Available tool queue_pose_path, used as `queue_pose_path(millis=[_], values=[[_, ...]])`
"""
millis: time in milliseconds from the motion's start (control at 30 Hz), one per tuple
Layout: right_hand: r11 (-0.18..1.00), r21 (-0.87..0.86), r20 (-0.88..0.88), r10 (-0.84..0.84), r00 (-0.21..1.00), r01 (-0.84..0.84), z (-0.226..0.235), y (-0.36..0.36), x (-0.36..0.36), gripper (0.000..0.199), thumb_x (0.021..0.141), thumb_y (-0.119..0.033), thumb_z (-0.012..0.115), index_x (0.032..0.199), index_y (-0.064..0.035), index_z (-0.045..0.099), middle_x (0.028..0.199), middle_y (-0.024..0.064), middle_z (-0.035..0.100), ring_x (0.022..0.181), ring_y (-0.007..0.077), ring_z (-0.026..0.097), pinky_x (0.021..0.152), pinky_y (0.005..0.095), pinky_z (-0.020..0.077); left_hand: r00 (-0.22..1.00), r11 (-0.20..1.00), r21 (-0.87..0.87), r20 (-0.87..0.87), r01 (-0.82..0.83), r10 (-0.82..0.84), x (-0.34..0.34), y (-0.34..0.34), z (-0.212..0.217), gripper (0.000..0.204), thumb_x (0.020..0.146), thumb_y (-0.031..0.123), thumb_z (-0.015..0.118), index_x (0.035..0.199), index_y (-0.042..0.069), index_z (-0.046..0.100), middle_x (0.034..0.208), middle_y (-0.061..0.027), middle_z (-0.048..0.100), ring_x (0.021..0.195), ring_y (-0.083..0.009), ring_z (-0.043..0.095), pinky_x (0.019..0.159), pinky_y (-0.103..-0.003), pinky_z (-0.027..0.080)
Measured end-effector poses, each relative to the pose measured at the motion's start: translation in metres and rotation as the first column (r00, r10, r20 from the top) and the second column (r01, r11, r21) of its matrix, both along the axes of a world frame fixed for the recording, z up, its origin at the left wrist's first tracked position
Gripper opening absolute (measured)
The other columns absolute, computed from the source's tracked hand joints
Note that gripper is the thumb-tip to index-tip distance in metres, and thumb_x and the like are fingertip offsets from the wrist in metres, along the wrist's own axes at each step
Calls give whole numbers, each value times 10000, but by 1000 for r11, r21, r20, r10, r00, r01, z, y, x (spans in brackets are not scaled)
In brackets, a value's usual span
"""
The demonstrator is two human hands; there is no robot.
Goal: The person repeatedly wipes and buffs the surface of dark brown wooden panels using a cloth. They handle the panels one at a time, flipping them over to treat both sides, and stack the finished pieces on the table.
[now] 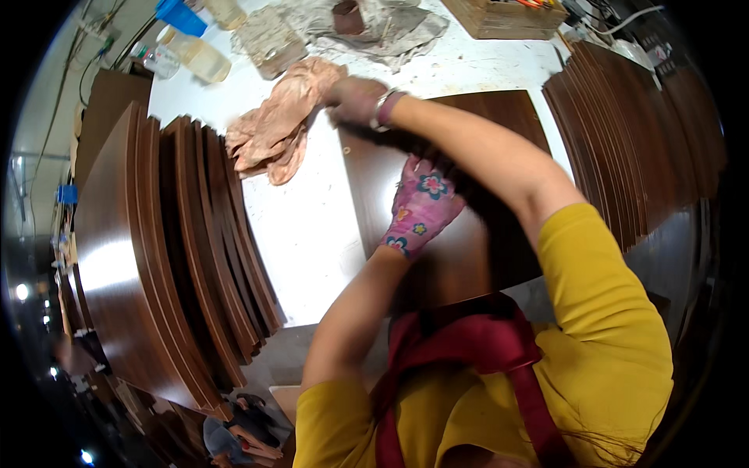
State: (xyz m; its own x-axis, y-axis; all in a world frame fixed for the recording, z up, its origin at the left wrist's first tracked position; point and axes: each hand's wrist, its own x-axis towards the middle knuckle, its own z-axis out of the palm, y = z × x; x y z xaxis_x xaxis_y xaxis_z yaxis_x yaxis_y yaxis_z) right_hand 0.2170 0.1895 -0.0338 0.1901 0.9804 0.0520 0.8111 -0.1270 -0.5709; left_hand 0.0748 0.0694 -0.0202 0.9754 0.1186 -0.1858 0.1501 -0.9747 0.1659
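My left hand (421, 207), in a pink flowered glove, lies on a dark brown wooden panel (374, 179) that rests flat on the white table (304, 234). Its fingertips are hidden under my right forearm. My right arm crosses over it to the upper left. There my right hand (355, 97), in a dull brownish glove with a wrist strap, grips one end of a crumpled pinkish cloth (273, 129). The cloth lies on the table beside the panel's far left corner.
A stack of curved brown panels (179, 242) stands on edge at the left, and another stack (624, 132) at the right. At the table's far side are plastic bottles (199, 56), grey rags (382, 31) and a wooden box (507, 17).
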Motion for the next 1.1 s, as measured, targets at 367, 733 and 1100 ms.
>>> queue_pose_path(millis=[367,733,1100], values=[[983,-166,139,-61,988,84,18,-116,99,152,796,-236,642,836,-100,696,809,119,675,772,298,647,714,412,496,917,999,-49,398,-15,34,-4,-4,-18,521,858,369,635,1334,180,546,1420,-65,480,1331,-299,412,1129,-483,241],[781,-334,488,-335,806,527,45,-238,175,160,788,-88,613,917,-21,681,903,183,683,849,325,656,769,403,513,945,998,21,325,-52,43,-3,-5,-15,577,881,410,598,1399,187,482,1476,-64,418,1383,-295,339,1145,-487,206],[614,-61,223,-760,611,787,26,-274,154,256,854,-258,543,978,-66,658,981,216,664,940,399,628,828,467,491,934,998,34,355,-60,44,-1,-6,-20,567,887,411,586,1400,194,480,1467,-63,424,1383,-290,339,1144,-489,210]])
